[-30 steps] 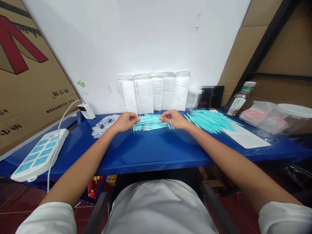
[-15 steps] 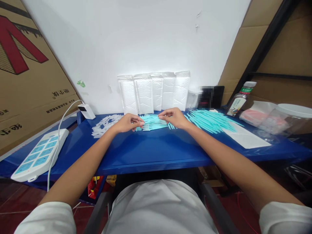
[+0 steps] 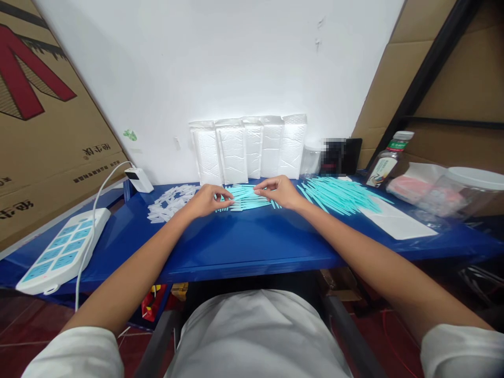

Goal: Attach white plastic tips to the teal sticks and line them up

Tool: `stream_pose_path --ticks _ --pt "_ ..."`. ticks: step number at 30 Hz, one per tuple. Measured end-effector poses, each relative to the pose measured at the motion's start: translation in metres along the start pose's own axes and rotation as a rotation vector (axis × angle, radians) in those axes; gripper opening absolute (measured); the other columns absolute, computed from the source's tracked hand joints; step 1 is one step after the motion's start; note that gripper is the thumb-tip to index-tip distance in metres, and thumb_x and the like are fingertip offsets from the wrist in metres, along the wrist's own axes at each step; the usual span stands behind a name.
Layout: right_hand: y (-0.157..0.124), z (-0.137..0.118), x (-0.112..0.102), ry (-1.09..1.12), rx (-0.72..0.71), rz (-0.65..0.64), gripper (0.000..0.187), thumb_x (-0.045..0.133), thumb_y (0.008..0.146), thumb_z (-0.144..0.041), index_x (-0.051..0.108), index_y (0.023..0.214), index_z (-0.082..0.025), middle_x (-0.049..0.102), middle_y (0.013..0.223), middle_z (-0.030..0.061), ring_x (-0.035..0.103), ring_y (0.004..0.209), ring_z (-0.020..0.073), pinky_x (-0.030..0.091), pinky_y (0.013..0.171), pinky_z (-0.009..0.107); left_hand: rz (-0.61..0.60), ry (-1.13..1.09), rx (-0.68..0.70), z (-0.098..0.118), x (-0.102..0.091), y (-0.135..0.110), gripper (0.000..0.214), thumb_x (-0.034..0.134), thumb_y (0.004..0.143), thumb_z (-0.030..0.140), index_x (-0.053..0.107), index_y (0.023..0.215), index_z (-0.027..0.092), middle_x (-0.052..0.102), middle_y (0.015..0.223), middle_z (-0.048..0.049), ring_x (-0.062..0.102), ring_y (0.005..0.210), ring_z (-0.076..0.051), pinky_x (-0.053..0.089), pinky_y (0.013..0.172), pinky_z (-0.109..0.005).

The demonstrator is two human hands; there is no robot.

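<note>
Slim turquoise plastic sticks (image 3: 248, 198) lie side by side in a row on the blue table. At the row's left end is my left hand (image 3: 208, 200), thumb and forefinger pinched on the sticks. From the other side my right hand (image 3: 279, 191) pinches at the upper right part of the same row. My fingers hide the stick ends, so how many each hand grips does not show. Farther right, a loose heap of similar turquoise sticks (image 3: 342, 195) is spread out. Beside my left wrist is a pile of small whitish translucent pieces (image 3: 167, 203).
White padded envelopes (image 3: 252, 149) lean on the wall behind. A power strip (image 3: 65, 251) and a small white cabled device (image 3: 139, 180) are on the left. Rightward stand a bottle (image 3: 388, 161), a clear jar (image 3: 472, 191), and a flat white sheet (image 3: 399, 219).
Both hands stay at the turquoise row. My left fingertips have shifted very slightly right, and my right hand has edged slightly left.
</note>
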State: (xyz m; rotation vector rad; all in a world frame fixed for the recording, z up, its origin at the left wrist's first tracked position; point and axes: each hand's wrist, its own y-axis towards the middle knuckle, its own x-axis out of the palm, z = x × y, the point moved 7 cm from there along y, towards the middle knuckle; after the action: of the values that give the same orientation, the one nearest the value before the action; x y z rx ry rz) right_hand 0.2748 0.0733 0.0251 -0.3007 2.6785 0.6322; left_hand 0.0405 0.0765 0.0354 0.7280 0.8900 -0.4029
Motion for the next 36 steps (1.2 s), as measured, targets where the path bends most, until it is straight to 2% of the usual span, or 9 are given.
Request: stream_pose_path --ticks 5,9,13,18,32,36 --pt "0.001 0.001 0.0 -0.145 -0.081 -0.022 0.035 0.078 0.083 -0.049 0.083 0.093 -0.016 0.08 0.093 0.0095 0.065 0.07 0.018 0.051 0.066 0.031 0.034 0.113 0.073 0.005 -0.007 0.0 0.026 0.074 0.089 0.045 0.083 0.091 0.02 0.074 0.091 -0.0074 0.059 0.073 -0.017 0.046 0.068 -0.029" --pt "0.001 -0.003 -0.008 -0.289 -0.152 0.031 0.024 0.072 0.089 -0.039 0.083 0.094 -0.018 0.08 0.102 0.009 0.065 0.079 0.0192 0.051 0.076 0.032 -0.028 0.21 -0.004 -0.008 -0.007 -0.001 0.026 0.073 0.088 0.045 0.084 0.088 0.021 0.072 0.09 -0.0082 0.06 0.076 -0.019 0.045 0.069 -0.031" --pt "0.001 -0.005 -0.014 -0.33 -0.136 0.048 0.024 0.07 0.09 -0.038 0.083 0.096 -0.018 0.08 0.102 0.0081 0.065 0.08 0.0197 0.05 0.075 0.032 -0.078 0.249 -0.071 -0.021 -0.005 -0.003 0.027 0.073 0.085 0.046 0.084 0.085 0.022 0.073 0.088 -0.0083 0.063 0.081 -0.022 0.045 0.071 -0.032" --pt "0.001 -0.005 -0.016 -0.35 -0.139 0.055 0.023 0.07 0.091 -0.036 0.083 0.095 -0.018 0.08 0.099 0.0071 0.065 0.079 0.0193 0.049 0.074 0.031 -0.109 0.245 -0.084 -0.022 -0.003 -0.003 0.028 0.071 0.086 0.046 0.085 0.087 0.021 0.074 0.089 -0.0088 0.064 0.079 -0.022 0.046 0.071 -0.032" --pt "0.002 -0.009 -0.023 -0.38 -0.155 0.103 0.022 0.069 0.091 -0.036 0.083 0.093 -0.018 0.079 0.099 0.0076 0.065 0.078 0.0188 0.05 0.075 0.031 -0.06 0.293 -0.059 -0.025 -0.003 -0.003 0.03 0.071 0.088 0.048 0.08 0.087 0.02 0.073 0.088 -0.0095 0.064 0.086 -0.025 0.046 0.075 -0.034" --pt "0.005 -0.009 -0.039 -0.463 -0.151 0.155 0.023 0.068 0.092 -0.036 0.083 0.095 -0.019 0.08 0.101 0.0084 0.067 0.08 0.0208 0.052 0.079 0.033 -0.058 0.3 -0.064 -0.023 -0.004 -0.002 0.032 0.07 0.088 0.05 0.08 0.089 0.02 0.073 0.088 -0.0092 0.064 0.085 -0.024 0.046 0.075 -0.033"
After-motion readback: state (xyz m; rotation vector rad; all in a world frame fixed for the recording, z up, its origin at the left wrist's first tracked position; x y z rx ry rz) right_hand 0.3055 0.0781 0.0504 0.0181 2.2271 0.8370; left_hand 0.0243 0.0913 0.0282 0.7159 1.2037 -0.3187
